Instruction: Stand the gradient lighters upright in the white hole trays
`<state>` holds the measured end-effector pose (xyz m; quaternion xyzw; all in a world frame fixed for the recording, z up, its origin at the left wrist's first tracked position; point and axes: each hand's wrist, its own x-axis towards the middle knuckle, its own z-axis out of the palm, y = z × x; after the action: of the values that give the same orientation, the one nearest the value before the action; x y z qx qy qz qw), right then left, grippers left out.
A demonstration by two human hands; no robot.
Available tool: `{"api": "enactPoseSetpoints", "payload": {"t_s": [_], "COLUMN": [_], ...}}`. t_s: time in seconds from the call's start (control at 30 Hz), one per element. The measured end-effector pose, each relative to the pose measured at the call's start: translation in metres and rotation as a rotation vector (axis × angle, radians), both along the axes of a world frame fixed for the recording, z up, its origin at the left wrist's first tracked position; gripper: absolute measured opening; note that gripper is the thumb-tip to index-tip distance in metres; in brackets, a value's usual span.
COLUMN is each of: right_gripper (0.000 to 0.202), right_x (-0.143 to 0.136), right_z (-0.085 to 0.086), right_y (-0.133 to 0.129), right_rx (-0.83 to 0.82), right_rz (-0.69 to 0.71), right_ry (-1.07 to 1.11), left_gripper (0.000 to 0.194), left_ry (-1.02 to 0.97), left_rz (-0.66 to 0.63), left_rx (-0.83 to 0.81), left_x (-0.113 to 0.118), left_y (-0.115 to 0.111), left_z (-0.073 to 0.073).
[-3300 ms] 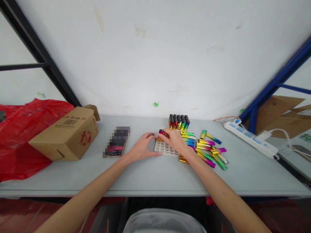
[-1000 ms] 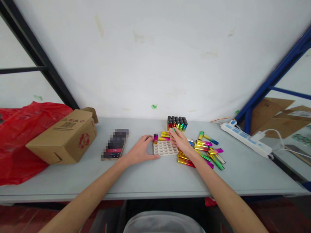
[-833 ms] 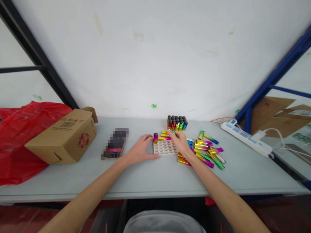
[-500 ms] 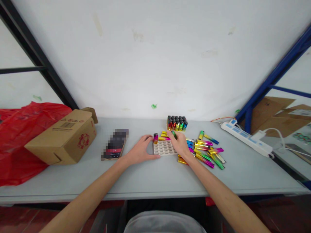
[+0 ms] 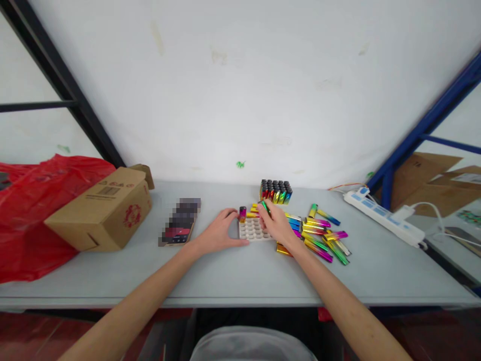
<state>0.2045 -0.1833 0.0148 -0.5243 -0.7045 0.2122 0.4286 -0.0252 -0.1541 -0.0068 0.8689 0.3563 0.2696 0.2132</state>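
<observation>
A pale tray (image 5: 252, 230) with rows of round holes lies in front of me. My left hand (image 5: 218, 233) spans its left side, the thumb along the front edge and the fingers at the back left corner. Beside those fingertips a purple and gold lighter (image 5: 242, 215) stands upright at that corner. Above the tray's right part, my right hand (image 5: 276, 220) pinches a shiny green lighter (image 5: 266, 206), which is tilted. That hand hides some of the tray and of the loose lighters behind it. Several loose metallic lighters (image 5: 317, 243) lie in a pile right of the tray.
Behind the tray stands a block of upright lighters with black tops (image 5: 276, 191). A phone (image 5: 180, 220), partly blurred, lies to the left, then a cardboard box (image 5: 101, 210) and a red plastic bag (image 5: 33, 225). A white power strip (image 5: 383, 215) runs along the right side.
The green lighter in my right hand is turned a little and shows more of its body. My left hand keeps its place at the tray. The whole view has shifted slightly.
</observation>
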Motion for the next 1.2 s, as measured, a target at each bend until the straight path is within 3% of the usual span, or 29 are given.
{"api": "enactPoseSetpoints", "payload": {"t_s": [0.17,0.4,0.77,0.93,1.07,1.2], "right_gripper": [0.043,0.047,0.037,0.04,0.036,0.026], "right_x": [-0.001,-0.005,-0.012,-0.015,0.009,0.047], "right_z": [0.004,-0.002,-0.005,0.005,0.008,-0.002], "right_y": [-0.003,0.001,0.005,0.0,0.003,0.016], "right_rx": [0.199,0.081,0.178,0.231,0.196,0.202], "right_rz": [0.062,0.041,0.165,0.094,0.08,-0.049], "right_ry": [-0.194,-0.209,-0.421,-0.646,-0.5,-0.473], "left_gripper": [0.072,0.07,0.074,0.07,0.07,0.07], "left_ry": [0.001,-0.008,-0.006,-0.005,0.014,0.043], "left_rz": [-0.003,-0.01,0.001,-0.002,0.008,0.002], "left_rx": [0.01,0.02,0.019,0.027,0.032,0.031], "left_x": [0.001,0.001,0.001,0.0,-0.001,-0.001], "left_y": [0.0,0.001,0.002,0.003,0.003,0.003], "left_z": [-0.001,-0.003,-0.004,-0.006,-0.007,-0.005]}}
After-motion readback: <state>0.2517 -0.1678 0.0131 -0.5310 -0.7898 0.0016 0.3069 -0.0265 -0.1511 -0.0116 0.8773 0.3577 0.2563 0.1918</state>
